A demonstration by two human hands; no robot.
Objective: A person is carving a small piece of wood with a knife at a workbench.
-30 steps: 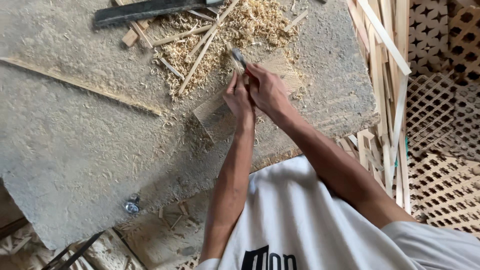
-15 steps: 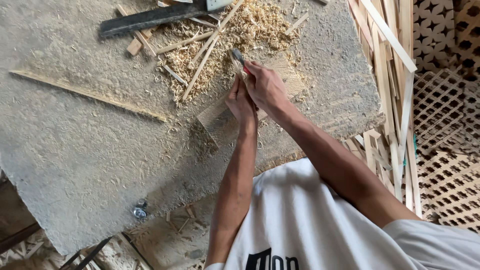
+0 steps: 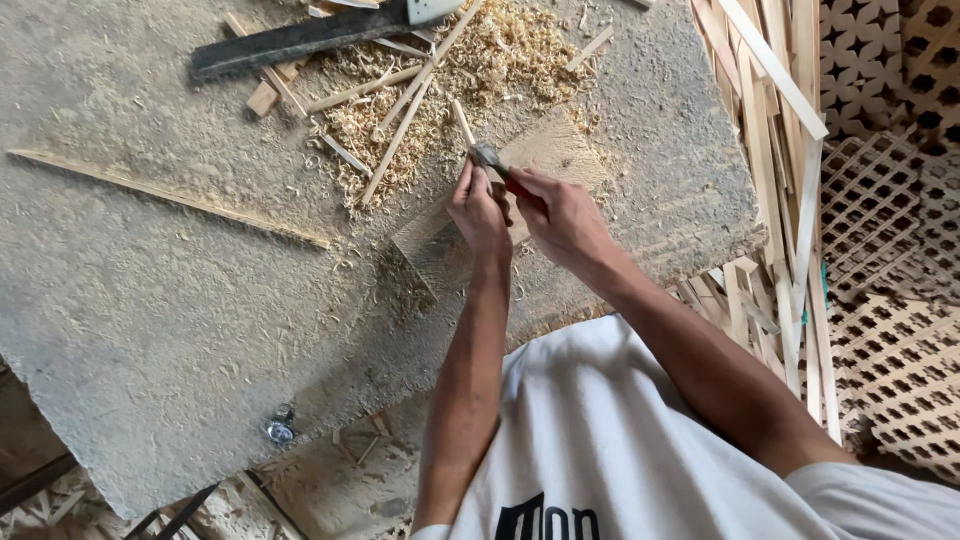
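My left hand pinches a thin wooden stick that points away from me over a flat wooden block on the dusty workbench. My right hand grips a small knife with a red handle; its grey blade rests against the stick just beyond my left fingers. Both hands touch each other above the block. A heap of pale wood shavings lies right beyond the stick's tip.
A long dark flat tool lies at the bench's far edge among several loose sticks. One long thin strip lies to the left. Wooden slats and lattice panels stack up on the right. A small metal fitting sits by the near edge.
The hands stay together on the stick and knife over the block; the view has shifted slightly. No clear change in grip.
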